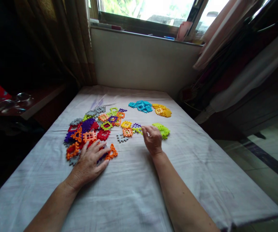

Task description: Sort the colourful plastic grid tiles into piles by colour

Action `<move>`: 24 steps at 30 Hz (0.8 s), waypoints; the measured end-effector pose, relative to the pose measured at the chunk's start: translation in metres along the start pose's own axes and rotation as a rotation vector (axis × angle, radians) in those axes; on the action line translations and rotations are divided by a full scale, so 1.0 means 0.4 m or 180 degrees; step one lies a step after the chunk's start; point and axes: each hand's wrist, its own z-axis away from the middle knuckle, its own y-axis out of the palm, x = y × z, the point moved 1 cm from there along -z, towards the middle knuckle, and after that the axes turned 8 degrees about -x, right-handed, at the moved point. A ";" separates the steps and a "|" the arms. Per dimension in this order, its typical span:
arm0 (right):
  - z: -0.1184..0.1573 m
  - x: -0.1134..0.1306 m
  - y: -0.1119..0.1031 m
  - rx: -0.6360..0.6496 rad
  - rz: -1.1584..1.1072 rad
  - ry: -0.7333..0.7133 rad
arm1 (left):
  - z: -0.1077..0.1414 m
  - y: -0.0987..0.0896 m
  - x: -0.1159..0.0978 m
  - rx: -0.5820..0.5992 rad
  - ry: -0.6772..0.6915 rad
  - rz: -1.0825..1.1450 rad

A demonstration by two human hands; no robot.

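Observation:
My left hand lies with spread fingers on the near edge of a mixed pile of plastic pieces, among them a dark purple piece and a red piece. An orange triangular piece is beside its fingertips. My right hand is closed, its thumb and fingers pinched on a light green piece that sticks out to the left. Just behind this hand is a light green pile. Farther back sit a blue pile and a yellow pile, side by side.
A pale cloth covers the table. Behind it are a wall and a window sill. At the left, a dark side table holds clear glasses. Hanging clothes are at the right.

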 end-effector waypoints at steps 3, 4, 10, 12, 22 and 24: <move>-0.029 -0.117 -0.060 -0.0609 0.0353 0.1128 | 0.001 0.001 0.001 -0.0008 -0.0003 0.0016; -0.034 -0.152 -0.081 -0.0824 0.0524 0.1526 | 0.001 0.002 0.001 -0.0017 -0.0001 0.0017; -0.027 -0.252 -0.131 -0.1032 0.1064 0.2629 | 0.003 0.002 0.000 -0.0048 0.0000 -0.0023; -0.020 -0.254 -0.123 -0.0915 0.1106 0.2622 | 0.003 0.002 0.000 -0.0038 0.0003 -0.0024; -0.006 -0.278 -0.101 -0.0686 0.1279 0.2183 | 0.002 0.002 -0.001 0.0032 -0.0018 -0.0057; -0.004 -0.282 -0.099 -0.0675 0.1289 0.2171 | 0.001 0.001 -0.001 0.0045 -0.0012 -0.0059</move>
